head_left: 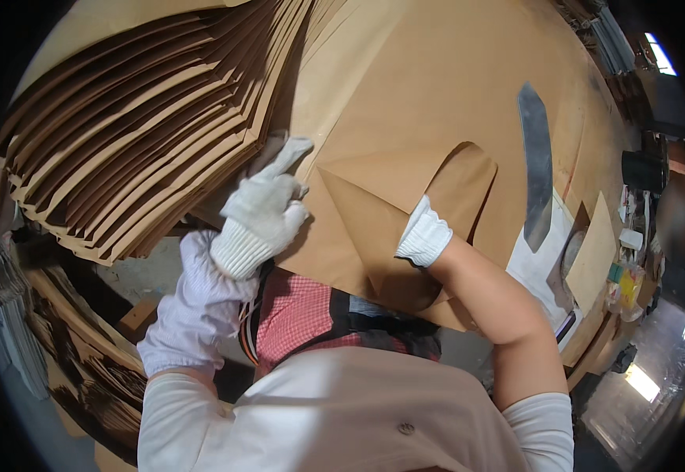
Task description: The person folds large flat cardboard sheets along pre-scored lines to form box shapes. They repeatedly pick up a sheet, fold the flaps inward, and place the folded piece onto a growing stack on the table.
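Head view: brown paper bag (405, 236) lies centre on the bench (468, 71), its long axis running near-left to far-right, open mouth far-right; right hand (425, 234) is inside it, fingers hidden, grip indeterminable; left hand (264, 208), gloved, loosely open, index finger touching the stacked bags (138, 134) far-left.

Bright, warm light; fisheye edges dark, blurred.

It was a paper-bag workshop: a tall stack of brown paper sheets (138, 134) lay fanned on the counter (452, 86), with a long metal blade (537, 177) lying right of that stack.
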A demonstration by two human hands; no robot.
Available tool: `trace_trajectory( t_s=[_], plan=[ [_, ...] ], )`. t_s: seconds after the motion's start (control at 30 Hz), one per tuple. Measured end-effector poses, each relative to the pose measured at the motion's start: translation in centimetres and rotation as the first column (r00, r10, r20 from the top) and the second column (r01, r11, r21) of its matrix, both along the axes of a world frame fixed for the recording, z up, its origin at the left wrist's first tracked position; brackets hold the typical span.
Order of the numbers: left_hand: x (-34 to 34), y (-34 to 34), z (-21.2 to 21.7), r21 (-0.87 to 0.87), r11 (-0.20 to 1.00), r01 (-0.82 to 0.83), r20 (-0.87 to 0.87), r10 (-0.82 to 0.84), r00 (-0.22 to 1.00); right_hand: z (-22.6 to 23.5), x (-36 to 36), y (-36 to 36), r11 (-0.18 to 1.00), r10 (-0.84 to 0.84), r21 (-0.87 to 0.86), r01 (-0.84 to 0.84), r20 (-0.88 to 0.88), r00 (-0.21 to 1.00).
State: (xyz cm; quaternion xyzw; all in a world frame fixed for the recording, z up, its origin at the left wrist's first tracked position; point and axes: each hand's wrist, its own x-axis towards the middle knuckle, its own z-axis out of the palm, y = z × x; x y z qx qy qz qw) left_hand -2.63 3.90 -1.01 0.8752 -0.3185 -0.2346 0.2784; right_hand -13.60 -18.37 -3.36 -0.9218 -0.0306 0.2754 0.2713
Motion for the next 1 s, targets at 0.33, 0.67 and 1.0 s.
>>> trace_trajectory(
  t_s=[0.33, 0.67, 1.0],
  plan=[
    [-0.4, -5.1, -1.2, -0.381, 0.780, 0.497, 0.377, -0.360, 0.854, -3.8, -1.8, -0.2, 0.984, -0.143, 0.168, 0.050, 0.604, 0.784],
    [-2.4, -6.7, -1.1, -0.146, 0.866, 0.478, 0.506, -0.350, 0.789, 2.1, 0.2, -6.5, 0.808, -0.366, -0.213, 0.549, 0.549, 0.752],
    [-2.7, -6.9, -0.3, 0.062, 0.880, 0.470, 0.540, -0.426, 0.726, 10.6, -2.4, -6.4, 0.815, -0.466, -0.181, 0.550, 0.358, 0.809]
  ],
)
